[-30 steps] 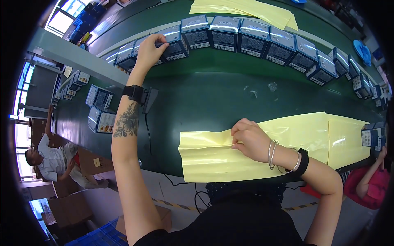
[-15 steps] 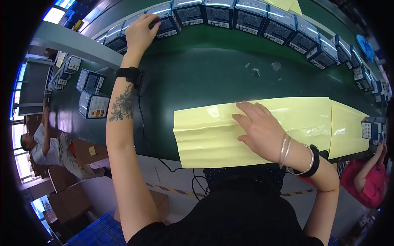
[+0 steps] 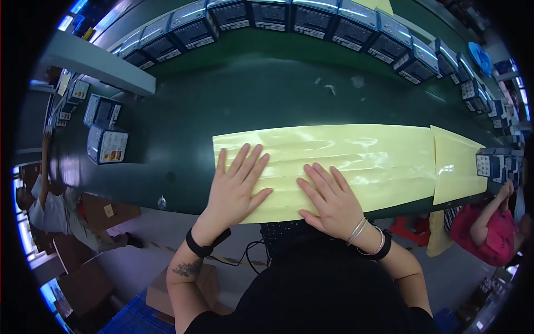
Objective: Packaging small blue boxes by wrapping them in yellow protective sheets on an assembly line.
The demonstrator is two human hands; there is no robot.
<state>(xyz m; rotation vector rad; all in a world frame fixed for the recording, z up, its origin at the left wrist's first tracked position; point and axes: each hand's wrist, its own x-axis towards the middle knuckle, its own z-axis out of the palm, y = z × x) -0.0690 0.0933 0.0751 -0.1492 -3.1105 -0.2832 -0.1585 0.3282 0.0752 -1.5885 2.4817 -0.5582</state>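
A long, glossy pale yellow sheet [image 3: 367,161] lies along the near side of the dark green table, with creases running down its length. My left hand [image 3: 236,181] rests flat on its left end, fingers spread. Farther right on the same sheet, my right hand [image 3: 329,197] lies with its fingers apart and the palm near the front edge. Neither hand holds anything. A second yellow sheet [image 3: 459,167] meets the first at its right end.
Dark blue boxes [image 3: 270,16] stand in a curved row along the far side. Two more boxes [image 3: 105,145] sit at the left, near a grey post [image 3: 100,62]. Clear plastic scraps [image 3: 357,82] lie beyond the sheet. A person in red [image 3: 481,228] is at the right, another [image 3: 67,211] at the left.
My left hand has left the row of boxes at the back and come down onto the yellow sheet. My right hand stays on the sheet. The whole view has shifted slightly.
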